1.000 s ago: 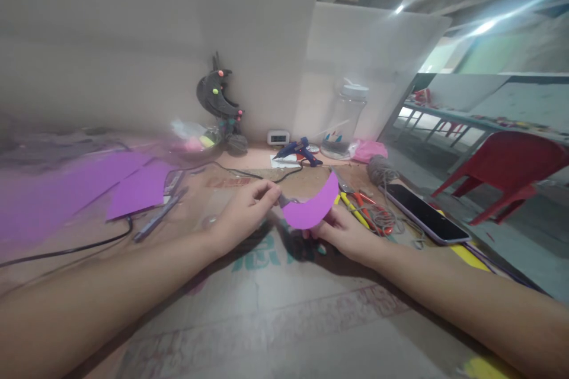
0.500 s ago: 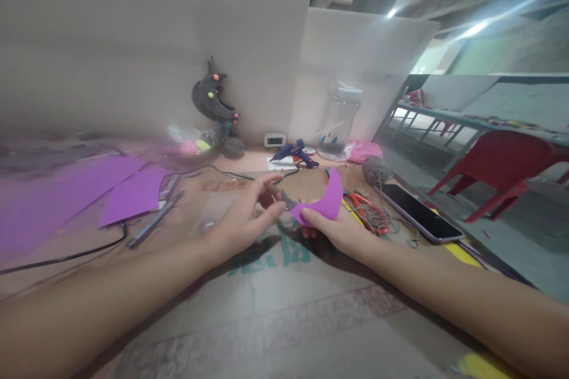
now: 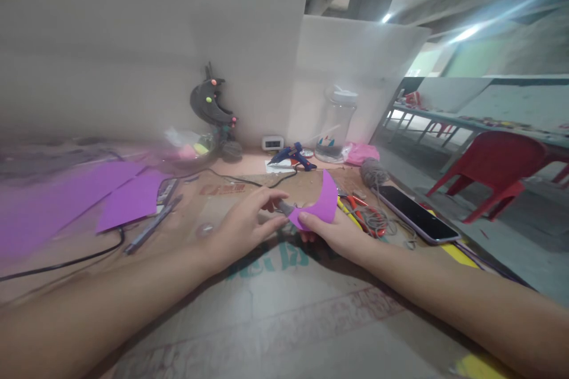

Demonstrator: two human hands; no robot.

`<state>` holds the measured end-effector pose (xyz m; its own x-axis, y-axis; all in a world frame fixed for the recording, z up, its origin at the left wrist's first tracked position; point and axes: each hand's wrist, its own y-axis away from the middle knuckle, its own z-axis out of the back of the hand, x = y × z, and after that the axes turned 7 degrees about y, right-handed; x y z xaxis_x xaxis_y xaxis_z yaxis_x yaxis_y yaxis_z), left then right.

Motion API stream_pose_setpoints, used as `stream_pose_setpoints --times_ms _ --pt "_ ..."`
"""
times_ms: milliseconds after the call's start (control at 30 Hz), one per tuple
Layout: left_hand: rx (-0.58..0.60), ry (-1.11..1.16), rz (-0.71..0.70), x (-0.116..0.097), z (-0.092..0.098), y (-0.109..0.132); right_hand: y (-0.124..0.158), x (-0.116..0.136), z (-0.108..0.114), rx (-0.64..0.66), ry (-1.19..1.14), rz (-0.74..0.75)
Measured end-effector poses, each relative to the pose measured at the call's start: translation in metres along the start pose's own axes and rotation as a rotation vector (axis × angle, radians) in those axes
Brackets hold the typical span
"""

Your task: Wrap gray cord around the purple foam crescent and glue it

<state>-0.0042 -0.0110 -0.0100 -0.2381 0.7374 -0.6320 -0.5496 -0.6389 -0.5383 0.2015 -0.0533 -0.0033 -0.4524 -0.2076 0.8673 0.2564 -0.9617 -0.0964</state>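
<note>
A purple crescent-shaped piece (image 3: 326, 202) of card or foam is gripped in my right hand (image 3: 340, 232), thumb on its front face and fingers behind. Grey yarn (image 3: 285, 208) shows at the crescent's left tip. Around that tip curl the fingers and thumb of my left hand (image 3: 251, 219), closed on the yarn; the exact grip is partly hidden. Behind my right hand lie orange-handled pliers (image 3: 358, 208) and loose grey yarn strands. A grey yarn ball (image 3: 373, 173) sits farther back.
A blue glue gun (image 3: 293, 156), small clock (image 3: 272, 143) and clear bottle (image 3: 336, 127) stand at the back. A dark decorated crescent (image 3: 211, 103) leans by the wall. Purple sheets (image 3: 128, 198) and a pen (image 3: 151, 226) lie left; a phone (image 3: 415, 213) lies right.
My left fingers have closed in around the yarn at the crescent's tip. The crescent has shifted slightly left in view, while my right hand keeps its hold.
</note>
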Motion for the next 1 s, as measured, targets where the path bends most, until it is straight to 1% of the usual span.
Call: stream_pose_setpoints --times_ms 233,467,667,733,867,933,1000 --pt "0.031 -0.003 -0.052 0.0004 0.0011 -0.0012 0.0009 0.0009 0.0005 -0.023 0.005 0.010" --pt "0.035 -0.031 -0.032 -0.0033 0.0029 -0.0013 0.0004 -0.0031 0.0017 -0.031 -0.004 0.024" --pt "0.036 -0.012 -0.027 -0.0053 0.0013 -0.0010 -0.0007 -0.0048 0.0029 -0.031 -0.040 0.073" --pt "0.015 0.026 0.017 -0.0065 0.0011 -0.0016 -0.0008 -0.0050 0.0030 -0.046 -0.068 0.067" --pt "-0.022 0.211 0.213 -0.0081 0.0041 -0.0046 -0.0008 -0.0038 0.0026 -0.061 -0.070 0.051" --pt "-0.003 0.248 0.246 -0.0084 0.0061 -0.0061 -0.0008 -0.0029 0.0025 -0.058 -0.049 0.049" --pt "0.022 0.234 0.259 -0.0090 0.0072 -0.0069 -0.0004 -0.0020 0.0025 -0.048 -0.031 0.046"
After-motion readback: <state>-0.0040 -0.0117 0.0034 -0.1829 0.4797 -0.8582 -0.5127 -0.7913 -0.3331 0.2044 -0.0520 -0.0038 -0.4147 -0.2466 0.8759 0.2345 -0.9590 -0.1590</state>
